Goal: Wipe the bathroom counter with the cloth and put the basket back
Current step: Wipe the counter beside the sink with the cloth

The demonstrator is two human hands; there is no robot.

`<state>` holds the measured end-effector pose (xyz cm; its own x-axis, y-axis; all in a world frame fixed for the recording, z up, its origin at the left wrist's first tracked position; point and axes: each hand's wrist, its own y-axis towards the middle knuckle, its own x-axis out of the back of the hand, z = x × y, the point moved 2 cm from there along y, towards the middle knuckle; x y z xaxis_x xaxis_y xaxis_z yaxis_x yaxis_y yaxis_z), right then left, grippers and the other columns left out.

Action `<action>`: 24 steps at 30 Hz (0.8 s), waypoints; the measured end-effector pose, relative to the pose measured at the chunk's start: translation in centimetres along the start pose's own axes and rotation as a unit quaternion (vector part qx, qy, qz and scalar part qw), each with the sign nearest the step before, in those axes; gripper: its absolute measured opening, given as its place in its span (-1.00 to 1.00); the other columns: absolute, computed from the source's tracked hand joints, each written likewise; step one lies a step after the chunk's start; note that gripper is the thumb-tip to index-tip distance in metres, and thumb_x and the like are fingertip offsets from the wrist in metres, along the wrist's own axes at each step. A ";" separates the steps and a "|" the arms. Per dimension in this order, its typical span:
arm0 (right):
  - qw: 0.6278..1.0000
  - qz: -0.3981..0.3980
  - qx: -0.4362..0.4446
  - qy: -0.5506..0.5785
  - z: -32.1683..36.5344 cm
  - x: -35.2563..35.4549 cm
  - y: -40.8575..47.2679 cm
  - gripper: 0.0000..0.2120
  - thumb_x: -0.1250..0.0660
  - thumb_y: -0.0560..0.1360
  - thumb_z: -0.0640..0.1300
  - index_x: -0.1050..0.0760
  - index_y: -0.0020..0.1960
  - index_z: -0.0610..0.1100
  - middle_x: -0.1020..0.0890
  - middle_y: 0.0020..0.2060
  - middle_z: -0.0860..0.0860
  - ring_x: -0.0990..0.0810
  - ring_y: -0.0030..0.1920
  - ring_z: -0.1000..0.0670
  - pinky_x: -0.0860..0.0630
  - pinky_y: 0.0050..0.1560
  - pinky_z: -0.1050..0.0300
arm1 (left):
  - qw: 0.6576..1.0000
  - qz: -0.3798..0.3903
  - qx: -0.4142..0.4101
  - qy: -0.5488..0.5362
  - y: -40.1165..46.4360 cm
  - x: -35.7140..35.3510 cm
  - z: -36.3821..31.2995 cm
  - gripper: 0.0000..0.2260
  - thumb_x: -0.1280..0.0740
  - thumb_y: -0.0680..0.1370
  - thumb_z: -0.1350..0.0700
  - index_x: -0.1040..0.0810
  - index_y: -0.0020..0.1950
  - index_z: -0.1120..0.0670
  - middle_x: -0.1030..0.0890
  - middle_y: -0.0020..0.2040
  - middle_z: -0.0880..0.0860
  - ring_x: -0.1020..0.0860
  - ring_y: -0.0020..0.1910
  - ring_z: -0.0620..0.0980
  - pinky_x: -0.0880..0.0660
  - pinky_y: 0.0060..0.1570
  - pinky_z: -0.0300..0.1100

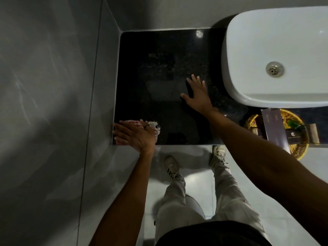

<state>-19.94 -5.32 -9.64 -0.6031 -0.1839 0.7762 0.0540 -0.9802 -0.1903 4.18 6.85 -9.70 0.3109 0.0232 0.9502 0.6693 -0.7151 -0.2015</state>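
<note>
Head view: the left hand (134, 134) presses the checked cloth (154, 126) with straight fingers at the counter's (159, 68) front-left corner. The right hand (197, 94) lies spread near the sink (248, 50). The cloth looks soft and limp. The wicker basket (300, 150) sits at the front edge and is probably light; its rim is the place to grip.

Dim grey-tiled bathroom corner, seen from above.
Landmark is the white oval ceramic washbasin (276, 41) at upper right, with a round metal drain (275, 69) in its bowl. The black speckled polished stone counter (159, 59) sits under the washbasin and runs left to the corner. The glossy grey tiled side wall (44, 86) is far left of the washbasin, with one long grout line and soft light streaks. The plain grey rear wall (159, 13) is behind the washbasin. The pale glossy floor tiles (193, 167) are below-left of it.
</note>
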 end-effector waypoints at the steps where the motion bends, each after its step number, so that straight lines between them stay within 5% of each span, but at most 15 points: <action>1: 1.000 -0.001 -0.004 0.020 0.0 0.0 -0.4 -0.31 -0.35 0.61 0.05 -0.20 0.63 -0.15 -0.13 0.66 -0.12 0.02 0.69 -0.13 0.19 0.65 -0.04 | 1.000 0.008 0.009 -0.005 -0.3 0.0 -0.1 -0.24 0.06 0.60 -0.21 -0.04 0.63 0.29 -0.06 0.63 0.37 -0.04 0.61 0.43 0.04 0.58 0.32; 7: 0.994 0.001 -0.031 0.109 0.9 -0.1 -3.6 -0.32 -0.43 0.58 0.00 -0.26 0.60 -0.15 -0.25 0.63 -0.11 -0.06 0.67 -0.12 0.09 0.66 -0.02 | 0.996 0.055 0.033 -0.061 -3.3 -0.3 -0.5 -0.17 -0.30 0.51 -0.02 0.01 0.65 0.26 0.02 0.65 0.36 0.06 0.61 0.44 0.11 0.57 0.34; 11: 0.986 0.019 -0.036 0.161 1.9 0.4 -7.5 -0.38 -0.45 0.57 -0.05 -0.33 0.57 -0.10 -0.35 0.59 -0.08 -0.14 0.65 -0.04 -0.07 0.59 0.16 | 0.982 0.060 0.035 -0.174 -7.2 0.1 -0.6 -0.27 -0.28 0.53 0.23 -0.02 0.63 0.32 0.08 0.64 0.37 0.09 0.62 0.44 0.06 0.56 0.32; 13: 0.982 0.034 -0.029 0.182 2.4 0.8 -9.6 -0.48 -0.43 0.58 -0.07 -0.42 0.51 -0.08 -0.46 0.51 -0.07 -0.31 0.58 0.00 -0.21 0.62 0.06 | 0.960 0.100 0.033 -0.259 -10.1 0.6 -0.6 -0.28 -0.27 0.53 0.33 -0.01 0.63 0.31 0.12 0.66 0.32 0.08 0.64 0.36 0.01 0.59 0.21; 15: 0.982 0.056 -0.023 0.179 2.6 1.2 -11.4 -0.60 -0.38 0.61 -0.07 -0.50 0.44 -0.04 -0.57 0.41 -0.02 -0.49 0.42 0.09 -0.42 0.51 -0.05 | 0.896 0.167 0.100 -0.398 -12.3 1.9 -1.6 -0.29 -0.22 0.56 0.37 0.00 0.67 0.17 0.03 0.68 0.18 -0.08 0.64 0.24 -0.14 0.59 0.08; 18: 0.942 0.168 -0.110 0.270 2.9 1.3 -13.0 -0.61 -0.31 0.63 0.09 -0.54 0.39 -0.05 -0.64 0.31 -0.06 -0.62 0.24 0.06 -0.62 0.25 -0.01 | 0.775 0.284 0.187 -0.533 -12.9 3.7 -4.1 -0.45 -0.22 0.64 0.24 -0.23 0.62 -0.03 -0.42 0.50 0.03 -0.60 0.24 0.01 -0.58 0.15 -0.15; 21: 0.810 0.275 -0.257 0.449 3.9 2.0 -12.8 -0.48 -0.30 0.58 0.24 -0.59 0.31 -0.14 -0.73 0.08 -0.14 -0.73 0.04 -0.08 -0.67 -0.06 0.03 | 0.664 0.437 0.178 -0.581 -10.2 6.0 -6.7 -0.74 -0.26 0.67 0.14 -0.57 0.34 0.09 -0.69 0.19 0.13 -0.67 0.12 0.13 -0.68 0.01 -0.08; 23: 0.821 0.243 -0.272 0.440 4.2 3.1 -11.2 -0.60 -0.33 0.61 0.13 -0.58 0.30 -0.12 -0.72 0.00 -0.09 -0.69 -0.05 -0.06 -0.61 -0.06 0.03 | 0.608 0.507 0.164 -0.588 -7.3 7.0 -8.1 -0.76 -0.19 0.70 0.08 -0.59 0.21 0.12 -0.73 0.08 0.09 -0.63 0.12 0.15 -0.65 0.05 -0.05; 24: 0.838 0.209 -0.269 0.426 4.3 3.5 -10.1 -0.65 -0.36 0.61 0.06 -0.59 0.30 -0.12 -0.70 -0.05 -0.06 -0.67 -0.10 -0.01 -0.58 -0.08 0.05 | 0.556 0.539 0.178 -0.607 -5.8 7.2 -9.0 -0.66 -0.13 0.70 -0.01 -0.57 0.26 0.16 -0.70 0.18 0.14 -0.59 0.18 0.20 -0.56 0.18 0.07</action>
<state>-19.19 3.65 -2.37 -0.9829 -0.1586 -0.0931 0.1731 -0.6264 -0.7601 -3.51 4.85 0.41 0.7434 0.3236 -0.5854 -0.3234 -0.5922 -0.7381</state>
